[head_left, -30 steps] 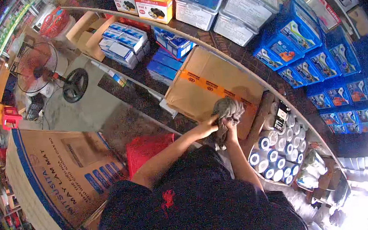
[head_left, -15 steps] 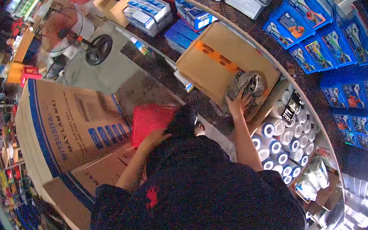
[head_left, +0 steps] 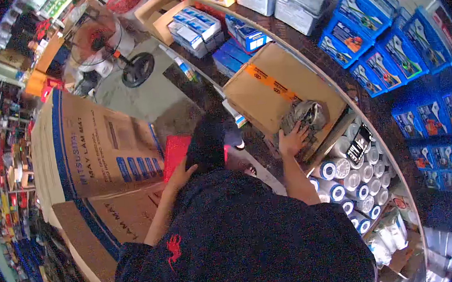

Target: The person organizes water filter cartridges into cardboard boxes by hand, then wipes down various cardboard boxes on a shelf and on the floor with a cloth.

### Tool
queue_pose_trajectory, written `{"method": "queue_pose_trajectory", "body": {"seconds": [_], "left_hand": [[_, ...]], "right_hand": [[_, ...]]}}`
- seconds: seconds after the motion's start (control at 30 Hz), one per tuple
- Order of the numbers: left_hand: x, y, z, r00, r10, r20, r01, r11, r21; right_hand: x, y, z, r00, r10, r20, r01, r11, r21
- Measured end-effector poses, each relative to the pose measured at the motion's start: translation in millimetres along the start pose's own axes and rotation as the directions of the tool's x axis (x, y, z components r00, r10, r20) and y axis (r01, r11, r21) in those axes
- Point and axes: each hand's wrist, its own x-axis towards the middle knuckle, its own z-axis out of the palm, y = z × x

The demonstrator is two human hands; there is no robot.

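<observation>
My right hand (head_left: pixel 292 140) lies with fingers spread on a dark, crumpled plastic-looking bundle (head_left: pixel 307 118). The bundle rests on the near end of a large brown cardboard box (head_left: pixel 264 84) sealed with orange tape. Its contents cannot be made out. Lower and to the left, my left hand (head_left: pixel 183 176) is beside a flat-sided red object (head_left: pixel 175 156), close to my dark clothing. Its fingers look extended, partly hidden, and nothing shows in them. A tall Mitsusita carton (head_left: pixel 106 148) stands left of that hand.
Spools and clear-lidded jars (head_left: pixel 355 174) fill a shelf section at right. Blue plastic cases (head_left: pixel 370 21) are stacked beyond the counter's curved edge. Bundled blue-and-white boxes (head_left: pixel 194 26) stand farther back. A standing fan (head_left: pixel 97 43) with a round black base is at upper left.
The view has shifted, moving the scene slightly. Less of the red object shows now, covered by dark clothing. My left hand is drawn in closer beside it; my right hand stays on the bundle.
</observation>
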Motion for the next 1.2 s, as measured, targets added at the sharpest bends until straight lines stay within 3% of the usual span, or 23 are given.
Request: {"method": "queue_pose_trajectory", "body": {"seconds": [0.1, 0.17, 0.2, 0.3, 0.4, 0.53, 0.67, 0.83, 0.9, 0.97, 1.0, 1.03, 1.07, 1.1, 1.13, 1.17, 1.2], "left_hand": [[10, -4, -6, 0.994, -0.112, -0.012, 0.111, 0.993, -0.046], [25, -17, -4, 0.953, -0.111, -0.281, 0.187, 0.947, 0.261], [33, -18, -8, 0.956, -0.096, -0.276, 0.172, 0.948, 0.267], [59, -15, -23, 0.951, -0.099, -0.294, 0.224, 0.875, 0.429], [88, -10, -39, 0.979, -0.063, -0.192, 0.156, 0.837, 0.525], [189, -108, -45, 0.974, -0.169, 0.149, 0.087, 0.894, 0.44], [249, -109, -83, 0.837, -0.283, 0.469, 0.125, 0.932, 0.34], [322, -113, -136, 0.645, -0.364, 0.672, 0.135, 0.92, 0.368], [344, -117, -145, 0.57, -0.387, 0.725, 0.122, 0.912, 0.392], [357, -122, -151, 0.492, -0.419, 0.763, 0.11, 0.899, 0.423], [360, -125, -151, 0.455, -0.436, 0.777, 0.106, 0.892, 0.439], [361, -126, -151, 0.419, -0.451, 0.788, 0.099, 0.886, 0.453], [361, -128, -148, 0.393, -0.459, 0.797, 0.091, 0.881, 0.463], [361, -129, -142, 0.371, -0.466, 0.803, 0.085, 0.878, 0.47], [359, -132, -135, 0.352, -0.473, 0.808, 0.079, 0.875, 0.478], [358, -133, -125, 0.339, -0.478, 0.81, 0.073, 0.872, 0.484], [356, -134, -116, 0.33, -0.489, 0.808, 0.071, 0.866, 0.495]], "right_hand": [[-3, 3, -2, 0.999, 0.007, 0.046, -0.004, 0.998, -0.057], [-1, 2, -1, 0.999, 0.001, 0.038, 0.0, 0.999, -0.032], [0, 3, 1, 0.997, -0.052, -0.064, 0.049, 0.998, -0.04], [1, 4, 8, 0.999, -0.022, -0.028, 0.02, 0.998, -0.056], [-4, 3, -1, 1.0, -0.016, 0.022, 0.014, 0.995, 0.098], [3, -11, -15, 0.991, 0.112, 0.069, -0.113, 0.994, 0.001], [2, 0, 7, 0.994, 0.103, 0.028, -0.104, 0.994, 0.024], [-2, -12, 9, 0.987, 0.151, 0.047, -0.154, 0.987, 0.048], [-8, -29, 10, 0.924, 0.101, -0.369, -0.104, 0.995, 0.011], [-27, -53, 21, 0.869, 0.015, -0.494, -0.024, 1.0, -0.012], [-38, -88, 9, 0.889, -0.009, -0.458, 0.096, 0.981, 0.166], [-56, -68, 76, 0.934, -0.183, -0.306, 0.21, 0.976, 0.055], [-71, -80, 112, 0.97, -0.161, -0.179, 0.221, 0.895, 0.389], [-72, -114, 103, 0.97, -0.17, 0.173, 0.1, 0.931, 0.352], [-73, -152, 88, 0.849, -0.158, 0.505, 0.034, 0.969, 0.246], [-88, -141, 167, 0.707, -0.159, 0.689, -0.049, 0.961, 0.271], [-110, -145, 215, 0.73, -0.248, 0.637, -0.021, 0.923, 0.384]]}}
